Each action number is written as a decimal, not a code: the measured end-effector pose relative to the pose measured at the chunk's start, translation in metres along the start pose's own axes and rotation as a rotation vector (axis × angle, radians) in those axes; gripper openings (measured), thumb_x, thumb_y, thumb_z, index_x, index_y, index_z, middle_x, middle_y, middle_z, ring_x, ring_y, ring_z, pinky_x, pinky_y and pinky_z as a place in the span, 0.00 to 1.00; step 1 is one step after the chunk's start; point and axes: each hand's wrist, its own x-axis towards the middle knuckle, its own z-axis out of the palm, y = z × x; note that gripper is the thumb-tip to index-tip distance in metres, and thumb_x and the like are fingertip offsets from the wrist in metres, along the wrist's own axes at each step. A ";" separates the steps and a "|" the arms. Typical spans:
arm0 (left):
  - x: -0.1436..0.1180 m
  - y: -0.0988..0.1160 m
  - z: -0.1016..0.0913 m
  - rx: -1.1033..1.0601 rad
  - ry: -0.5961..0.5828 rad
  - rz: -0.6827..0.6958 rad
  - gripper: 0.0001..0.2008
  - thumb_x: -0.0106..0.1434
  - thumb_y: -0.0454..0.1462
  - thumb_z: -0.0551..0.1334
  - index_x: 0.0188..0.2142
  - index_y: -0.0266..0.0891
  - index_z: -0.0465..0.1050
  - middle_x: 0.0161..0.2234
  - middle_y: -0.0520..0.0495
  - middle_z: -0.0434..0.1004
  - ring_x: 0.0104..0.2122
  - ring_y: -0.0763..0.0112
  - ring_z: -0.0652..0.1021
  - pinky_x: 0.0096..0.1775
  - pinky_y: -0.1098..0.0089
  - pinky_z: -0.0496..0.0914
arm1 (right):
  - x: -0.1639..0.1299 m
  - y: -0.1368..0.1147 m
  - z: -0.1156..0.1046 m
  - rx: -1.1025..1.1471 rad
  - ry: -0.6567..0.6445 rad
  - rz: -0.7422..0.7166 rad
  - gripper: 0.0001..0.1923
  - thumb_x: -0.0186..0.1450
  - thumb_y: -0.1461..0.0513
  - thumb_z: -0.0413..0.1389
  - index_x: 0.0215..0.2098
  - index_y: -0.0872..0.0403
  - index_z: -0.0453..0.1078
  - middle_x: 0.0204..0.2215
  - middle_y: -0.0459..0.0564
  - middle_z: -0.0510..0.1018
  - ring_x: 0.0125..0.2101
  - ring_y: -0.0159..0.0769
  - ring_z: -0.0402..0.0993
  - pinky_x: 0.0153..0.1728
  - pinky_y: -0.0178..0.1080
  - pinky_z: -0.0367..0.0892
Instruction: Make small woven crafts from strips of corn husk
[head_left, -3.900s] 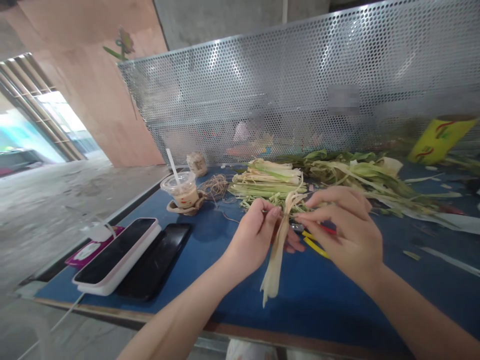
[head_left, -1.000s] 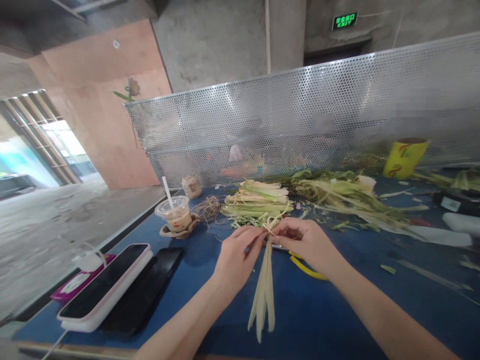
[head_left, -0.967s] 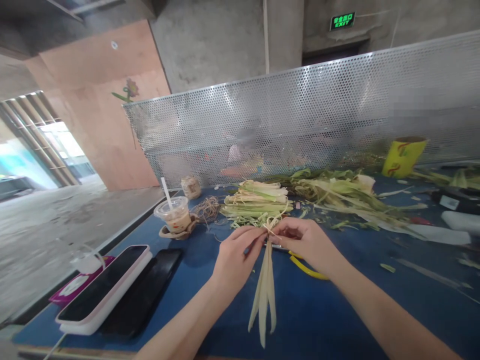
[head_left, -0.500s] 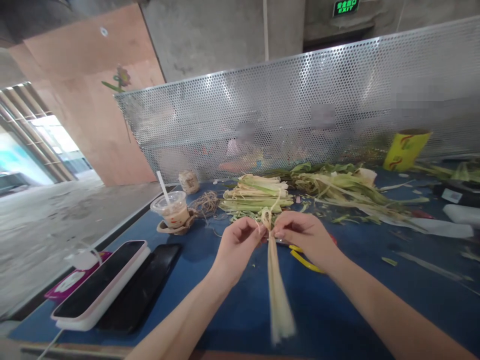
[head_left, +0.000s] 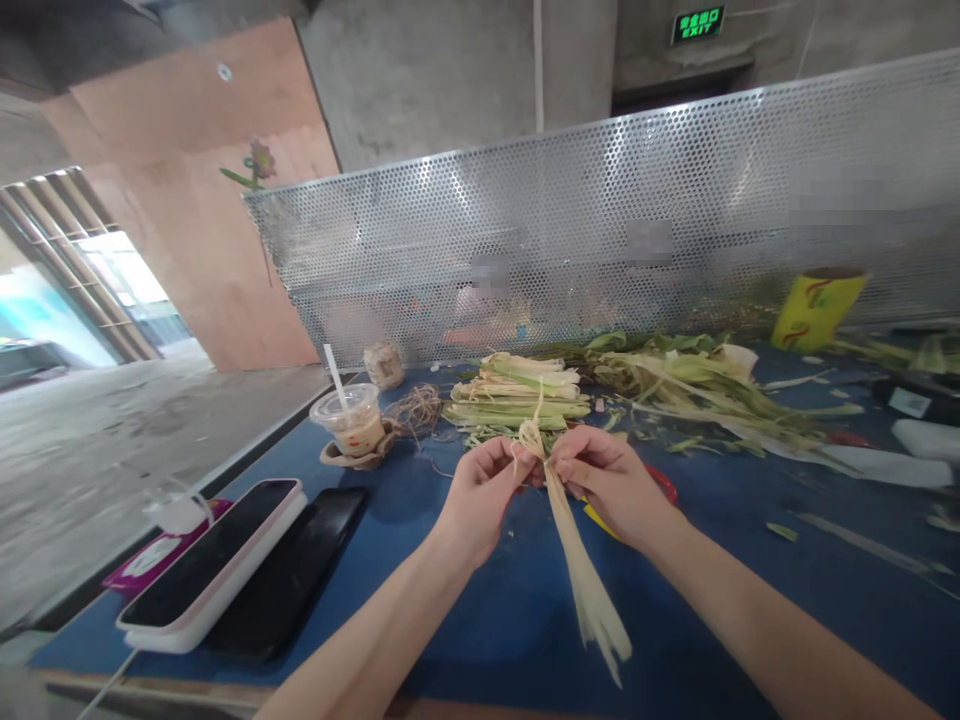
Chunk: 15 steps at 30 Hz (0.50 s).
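Note:
A pale corn husk bundle (head_left: 581, 565) hangs from my fingers above the blue table, its knotted loop at the top and its frayed tail slanting down to the right. My left hand (head_left: 491, 490) is closed, thumb and forefinger pinching the bundle just below the loop. From the other side my right hand (head_left: 611, 480) pinches the same spot, fingertips close to the left ones. Partly hidden behind my right wrist lies a tool with red and yellow handles (head_left: 664, 487). Beyond my hands sits a stack of folded corn husks (head_left: 517, 390).
Loose husks (head_left: 675, 380) pile at the back right, near a yellow roll (head_left: 817, 308). At left stand a drink cup (head_left: 349, 420) in a cardboard holder, tangled twine (head_left: 416, 410), a white-cased phone (head_left: 214, 560) and a black phone (head_left: 289, 575). A perforated metal screen (head_left: 525, 250) borders the back.
The husk bundle's tail has swung to the right, and its top loop has tilted left. Both hands keep their pinch. The view has shifted slightly.

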 end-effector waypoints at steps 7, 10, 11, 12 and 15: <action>0.003 -0.002 0.001 0.263 0.079 -0.030 0.15 0.46 0.44 0.66 0.20 0.34 0.64 0.16 0.54 0.66 0.18 0.80 0.64 0.23 0.76 0.58 | 0.004 -0.020 -0.009 -0.269 -0.155 0.020 0.03 0.52 0.66 0.61 0.22 0.55 0.71 0.21 0.44 0.71 0.22 0.26 0.64 0.24 0.31 0.59; 0.005 -0.004 -0.002 0.524 0.097 0.099 0.13 0.50 0.42 0.62 0.22 0.34 0.66 0.18 0.54 0.67 0.19 0.79 0.65 0.24 0.76 0.60 | 0.005 -0.036 -0.008 -0.625 -0.179 -0.034 0.02 0.54 0.65 0.59 0.25 0.54 0.73 0.22 0.45 0.72 0.24 0.28 0.65 0.26 0.32 0.59; 0.005 -0.004 -0.003 0.589 0.106 0.152 0.11 0.52 0.41 0.61 0.22 0.35 0.67 0.19 0.53 0.67 0.20 0.78 0.66 0.24 0.76 0.61 | 0.005 -0.040 -0.007 -0.739 -0.150 -0.036 0.03 0.55 0.64 0.58 0.26 0.53 0.73 0.22 0.45 0.72 0.23 0.28 0.64 0.25 0.32 0.59; 0.006 -0.004 -0.004 0.651 0.108 0.191 0.10 0.54 0.40 0.60 0.23 0.35 0.67 0.20 0.53 0.68 0.21 0.77 0.67 0.25 0.76 0.62 | 0.005 -0.042 -0.006 -0.818 -0.114 -0.016 0.04 0.56 0.62 0.57 0.26 0.53 0.73 0.22 0.45 0.71 0.22 0.28 0.63 0.23 0.32 0.58; 0.005 -0.004 -0.006 0.818 0.114 0.304 0.07 0.56 0.36 0.58 0.25 0.36 0.69 0.23 0.52 0.71 0.23 0.76 0.70 0.27 0.75 0.64 | 0.004 -0.042 -0.005 -0.797 -0.088 0.146 0.06 0.56 0.60 0.55 0.26 0.54 0.71 0.22 0.45 0.71 0.20 0.28 0.63 0.23 0.33 0.58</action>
